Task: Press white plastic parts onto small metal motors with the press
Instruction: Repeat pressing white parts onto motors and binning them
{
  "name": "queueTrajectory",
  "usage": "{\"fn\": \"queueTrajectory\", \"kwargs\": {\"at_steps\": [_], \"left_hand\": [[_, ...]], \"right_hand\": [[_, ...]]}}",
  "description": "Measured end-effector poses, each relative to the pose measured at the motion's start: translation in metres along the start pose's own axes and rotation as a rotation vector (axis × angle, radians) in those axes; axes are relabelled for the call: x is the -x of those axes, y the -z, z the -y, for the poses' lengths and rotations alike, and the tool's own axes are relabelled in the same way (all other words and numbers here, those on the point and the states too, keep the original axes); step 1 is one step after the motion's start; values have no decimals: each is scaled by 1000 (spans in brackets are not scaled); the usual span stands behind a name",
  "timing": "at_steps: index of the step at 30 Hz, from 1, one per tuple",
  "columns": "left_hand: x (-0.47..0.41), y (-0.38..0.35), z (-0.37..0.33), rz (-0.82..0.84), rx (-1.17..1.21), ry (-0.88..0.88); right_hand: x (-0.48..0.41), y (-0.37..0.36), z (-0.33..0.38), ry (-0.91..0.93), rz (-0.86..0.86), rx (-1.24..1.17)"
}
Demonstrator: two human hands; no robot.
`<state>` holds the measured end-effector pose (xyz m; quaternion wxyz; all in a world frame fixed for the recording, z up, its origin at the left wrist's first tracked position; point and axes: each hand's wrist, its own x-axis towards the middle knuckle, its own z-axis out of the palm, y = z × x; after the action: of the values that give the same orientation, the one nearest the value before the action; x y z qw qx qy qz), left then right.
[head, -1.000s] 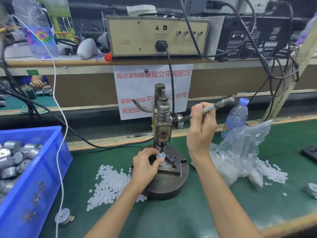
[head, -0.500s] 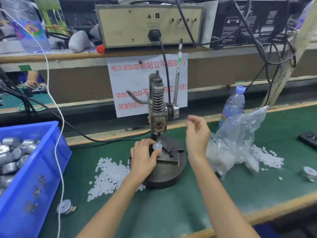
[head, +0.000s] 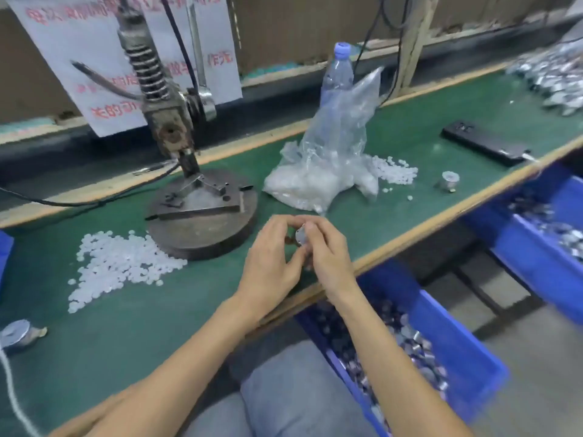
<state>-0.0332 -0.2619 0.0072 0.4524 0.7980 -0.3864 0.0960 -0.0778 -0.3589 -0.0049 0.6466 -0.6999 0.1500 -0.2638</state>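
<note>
**Bench, seen from above**

1. Small metal motor [head: 299,238]: held above the near edge of the green mat [head: 126,335], just in front of the press base. Only a silvery round face shows between the fingers. Whether a white part sits on it cannot be told.
2. Left hand [head: 271,257]: fingers curled, pinching the motor from the left.
3. Right hand [head: 329,257]: fingers curled, pinching the same motor from the right. Fingertips of both hands meet over it.
4. Hand press [head: 167,121]: stands far left of the hands on a round iron base [head: 202,234], with a coil spring on the column. The lever [head: 197,52] stands upright. The fixture plate under the ram carries no motor.
5. White plastic parts, loose heap [head: 120,263]: on the mat, touching the left side of the base.
6. Clear plastic bag [head: 328,159]: right of the press, slumped, with more white parts inside. A spill of white parts [head: 394,171] lies at its right side.
7. Water bottle [head: 339,67]: upright with a blue cap, behind the bag.
8. Single motor [head: 448,181]: on the mat, right of the spill.
9. Single motor [head: 17,334]: near left corner of the mat.
10. Black flat device [head: 482,146]: far right on the mat.
11. Heap of metal motors [head: 555,77]: far right corner.
12. Blue bin [head: 467,351]: below the near bench edge, right of the person's knee, holding motors.
13. Second blue bin [head: 536,257]: further right, also holding motors.
14. Paper notice [head: 63,58]: red characters, behind the press.
</note>
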Motion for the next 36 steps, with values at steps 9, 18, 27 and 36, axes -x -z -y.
{"fn": "queueTrajectory", "kwargs": {"at_steps": [9,18,27,36], "left_hand": [[79,-113,-53,630,115,10],[83,-121,-56,557,52,20],[58,-96,-55,475,71,-61],[13,-2,-41,149,36,-40]], "right_hand": [[109,117,-101,-425,-622,-128],[147,152,-213,-978,-612,37],[133,170,-185,-774,-838,109],[20,63,-18,17,-480,-126]]}}
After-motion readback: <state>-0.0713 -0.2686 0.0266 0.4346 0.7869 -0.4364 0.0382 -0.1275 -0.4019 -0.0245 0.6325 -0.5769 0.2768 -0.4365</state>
